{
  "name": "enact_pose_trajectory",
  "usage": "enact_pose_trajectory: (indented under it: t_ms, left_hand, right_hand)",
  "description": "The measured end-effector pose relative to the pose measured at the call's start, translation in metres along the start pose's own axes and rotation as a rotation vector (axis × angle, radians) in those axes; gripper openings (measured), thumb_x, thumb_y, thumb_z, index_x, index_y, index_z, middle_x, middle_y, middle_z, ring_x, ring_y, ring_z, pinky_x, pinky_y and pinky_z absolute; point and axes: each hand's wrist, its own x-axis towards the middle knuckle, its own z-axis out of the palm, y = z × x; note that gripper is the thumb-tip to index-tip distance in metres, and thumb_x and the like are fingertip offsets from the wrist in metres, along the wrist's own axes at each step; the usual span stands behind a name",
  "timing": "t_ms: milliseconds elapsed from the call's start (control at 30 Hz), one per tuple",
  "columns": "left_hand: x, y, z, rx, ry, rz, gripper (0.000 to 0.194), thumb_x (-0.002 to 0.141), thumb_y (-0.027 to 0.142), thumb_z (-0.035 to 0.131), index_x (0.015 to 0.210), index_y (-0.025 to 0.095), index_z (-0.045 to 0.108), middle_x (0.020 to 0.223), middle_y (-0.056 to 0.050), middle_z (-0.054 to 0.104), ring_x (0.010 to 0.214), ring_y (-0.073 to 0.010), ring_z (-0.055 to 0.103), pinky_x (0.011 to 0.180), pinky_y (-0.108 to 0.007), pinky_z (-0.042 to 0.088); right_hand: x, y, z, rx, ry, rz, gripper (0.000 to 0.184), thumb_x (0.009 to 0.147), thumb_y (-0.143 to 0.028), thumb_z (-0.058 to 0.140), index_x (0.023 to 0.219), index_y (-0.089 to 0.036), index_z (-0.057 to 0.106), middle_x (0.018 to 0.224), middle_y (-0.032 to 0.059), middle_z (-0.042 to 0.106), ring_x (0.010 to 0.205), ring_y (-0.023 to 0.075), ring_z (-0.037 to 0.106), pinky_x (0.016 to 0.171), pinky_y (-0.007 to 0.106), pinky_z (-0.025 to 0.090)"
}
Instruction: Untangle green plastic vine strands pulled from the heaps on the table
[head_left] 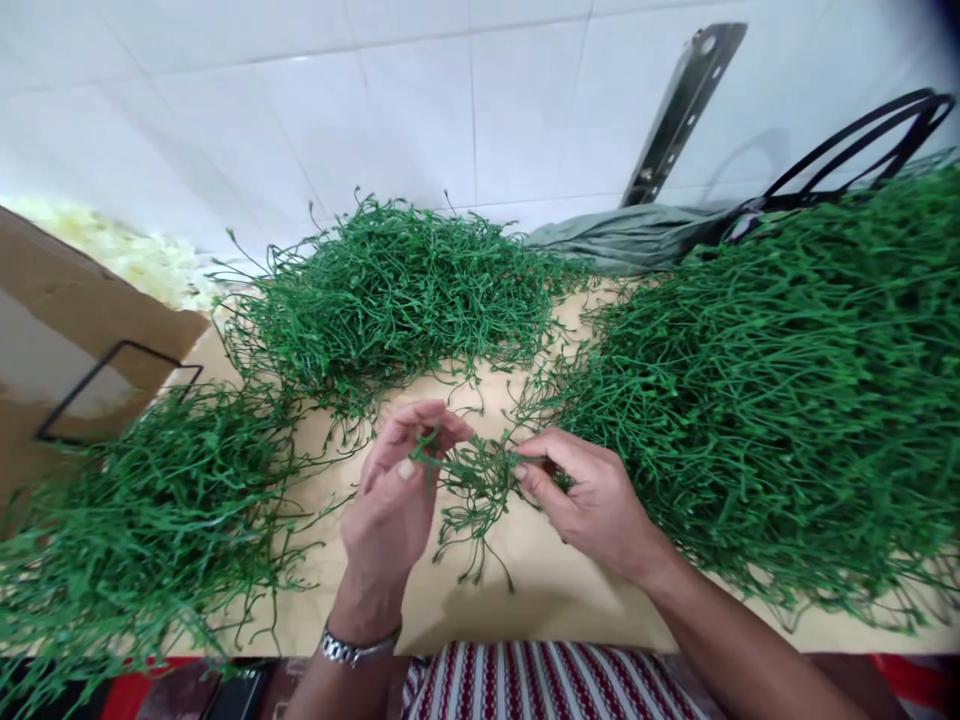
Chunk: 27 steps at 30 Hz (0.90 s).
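Close in front of me, my left hand [391, 492] is curled with the thumb toward the fingers, and a few thin green plastic-looking stems [427, 446] sit in its grasp. My right hand [583, 490] pinches more of these stems between thumb and forefinger. Between the two hands a small loose bunch of green stems [478, 485] spreads out, its forked tips hanging toward the table. Which stems belong to which hand is partly hidden where they tangle.
Large heaps of similar stems lie at the right [795, 400], back [397, 290] and left [180, 500] of the tan tabletop [517, 610]. A cardboard box [90, 290], pale yellow petals [120, 245], grey-green cloth [622, 238] and a metal bracket [686, 110] stand around the edges.
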Motion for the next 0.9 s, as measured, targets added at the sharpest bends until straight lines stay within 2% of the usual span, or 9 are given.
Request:
enact_pose_trajectory:
  t_ms: [100,167,233,333,433,533,667,800,900]
  left_hand:
    - [-0.003,0.016,-0.007,0.131,0.042,0.107,0.037,0.069,0.042,0.060,0.096,0.016,0.066,0.098,-0.011,0.062,0.100,-0.0281,0.055,0.097,-0.043,0.036]
    - [-0.009,0.028,-0.006,0.328,0.078,0.224,0.029,0.073,0.037,0.059,0.089,0.016,0.069,0.099,-0.011,0.063,0.103,-0.0284,0.053,0.098,-0.041,0.034]
    - [-0.015,0.039,0.000,0.586,0.078,0.266,0.018,0.073,0.028,0.061,0.084,0.017,0.071,0.095,-0.009,0.064,0.100,-0.0268,0.053,0.094,-0.037,0.036]
    - [-0.022,0.042,0.011,0.860,-0.055,0.144,0.017,0.066,0.017,0.068,0.082,0.021,0.072,0.086,-0.007,0.066,0.089,-0.0261,0.053,0.086,-0.036,0.037]
    - [-0.023,0.031,0.015,0.998,-0.187,0.120,0.019,0.066,0.013,0.067,0.081,0.023,0.071,0.079,-0.005,0.066,0.082,-0.0251,0.051,0.084,-0.037,0.034]
    - [-0.023,0.016,0.009,1.060,-0.197,0.123,0.016,0.071,0.011,0.059,0.076,0.023,0.069,0.070,-0.004,0.065,0.074,-0.0220,0.052,0.076,-0.034,0.036]
    - [-0.028,0.005,0.002,0.945,-0.067,0.030,0.011,0.071,0.012,0.058,0.069,0.020,0.066,0.066,-0.002,0.063,0.065,-0.0175,0.054,0.066,-0.028,0.040]
    - [-0.033,0.005,-0.001,0.983,-0.021,0.010,0.010,0.071,0.012,0.055,0.067,0.018,0.061,0.063,0.000,0.060,0.062,-0.0145,0.053,0.063,-0.025,0.039]
    - [-0.036,0.006,-0.002,1.088,-0.053,-0.008,0.013,0.069,0.008,0.053,0.062,0.018,0.058,0.059,0.002,0.056,0.062,-0.0137,0.051,0.063,-0.024,0.037]
  right_hand:
    - [0.001,0.001,0.001,-0.123,0.052,-0.153,0.011,0.084,-0.013,0.047,0.083,-0.015,0.058,0.067,0.0036,0.058,0.062,0.0134,0.054,0.058,0.025,0.044]
    - [0.001,0.002,0.003,-0.203,0.067,-0.247,0.011,0.083,-0.011,0.048,0.083,-0.014,0.058,0.068,0.0048,0.060,0.063,0.0143,0.053,0.061,0.027,0.044]
    - [0.000,0.003,0.006,-0.282,0.067,-0.324,0.011,0.083,-0.009,0.048,0.082,-0.015,0.058,0.067,0.0049,0.060,0.063,0.0152,0.053,0.062,0.029,0.044]
    - [-0.002,0.003,0.011,-0.361,0.047,-0.393,0.012,0.083,-0.009,0.048,0.083,-0.016,0.058,0.065,0.0045,0.059,0.064,0.0161,0.053,0.062,0.030,0.042]
    - [-0.004,0.003,0.016,-0.373,0.043,-0.433,0.010,0.084,-0.011,0.049,0.087,-0.017,0.057,0.066,0.0041,0.059,0.064,0.0161,0.053,0.061,0.030,0.041]
    - [-0.008,0.005,0.022,-0.368,0.038,-0.469,0.011,0.084,-0.012,0.049,0.092,-0.017,0.056,0.071,0.0045,0.061,0.066,0.0159,0.054,0.062,0.030,0.042]
    - [-0.011,0.002,0.026,-0.308,0.003,-0.441,0.015,0.085,-0.012,0.048,0.097,-0.015,0.056,0.079,0.0070,0.063,0.075,0.0175,0.055,0.067,0.031,0.045]
    - [-0.012,-0.006,0.020,-0.225,-0.161,-0.294,0.014,0.085,-0.021,0.051,0.094,-0.013,0.059,0.084,0.0088,0.063,0.081,0.0205,0.055,0.071,0.035,0.045]
    - [-0.007,-0.008,0.013,-0.171,-0.207,-0.291,0.017,0.085,-0.023,0.051,0.096,-0.013,0.059,0.089,0.0093,0.062,0.085,0.0206,0.054,0.075,0.037,0.045]
